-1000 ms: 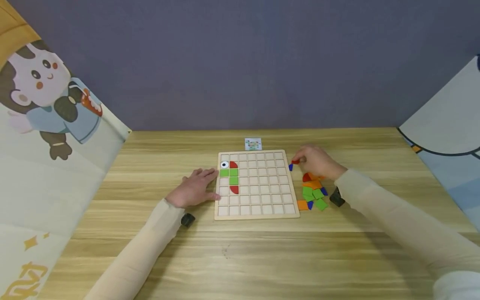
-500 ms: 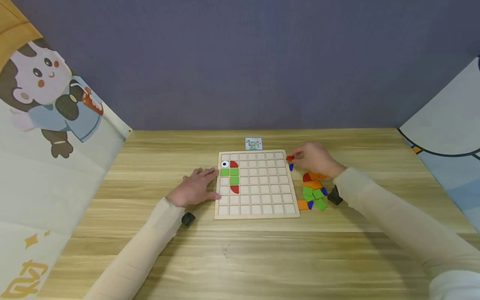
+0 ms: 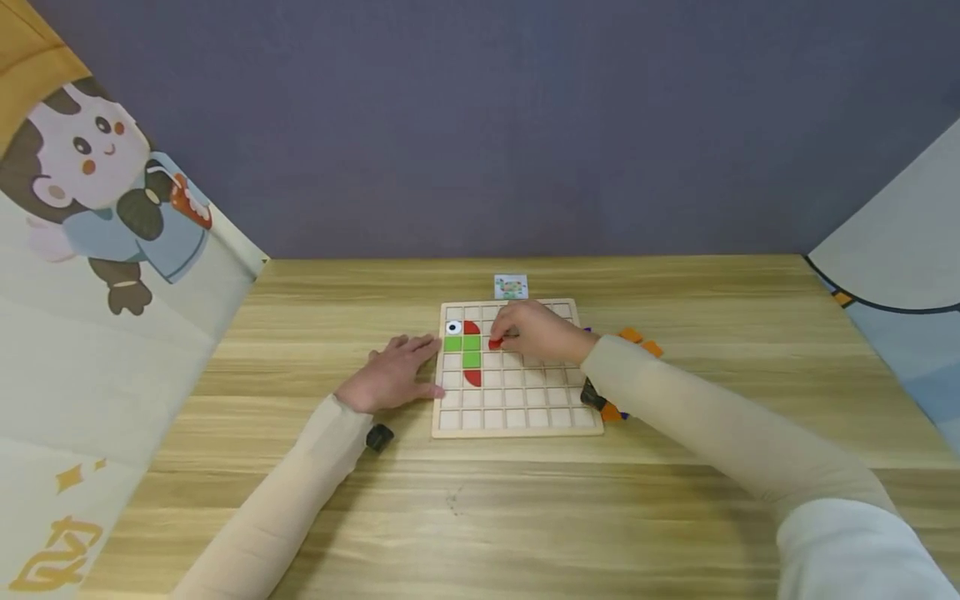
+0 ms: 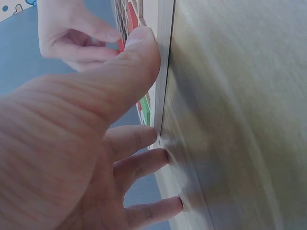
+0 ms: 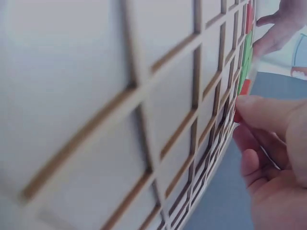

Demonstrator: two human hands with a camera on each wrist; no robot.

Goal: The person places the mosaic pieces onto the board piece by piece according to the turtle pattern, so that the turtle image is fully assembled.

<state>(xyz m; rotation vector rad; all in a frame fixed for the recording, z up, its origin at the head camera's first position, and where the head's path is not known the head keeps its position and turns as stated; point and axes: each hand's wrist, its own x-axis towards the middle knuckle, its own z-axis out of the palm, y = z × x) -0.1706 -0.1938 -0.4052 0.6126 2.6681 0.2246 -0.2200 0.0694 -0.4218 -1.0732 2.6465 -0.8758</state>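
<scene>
A wooden grid board lies on the table. In its left columns sit a white eye tile, green square tiles and two red quarter-round tiles. My right hand reaches over the board and pinches a red tile between thumb and fingertips, close over a cell right of the green squares. In the right wrist view the pinched red tile shows at the thumb tip. My left hand lies spread at the board's left edge, thumb on the rim, fingers straight.
A small picture card lies behind the board. To the right are orange tiles, a blue tile and others partly hidden under my right forearm. A dark wall stands at the table's back edge.
My right hand has carried the red tile leftward from beside the board's right edge to over its left-middle cells. My left hand stays at the board's left edge.
</scene>
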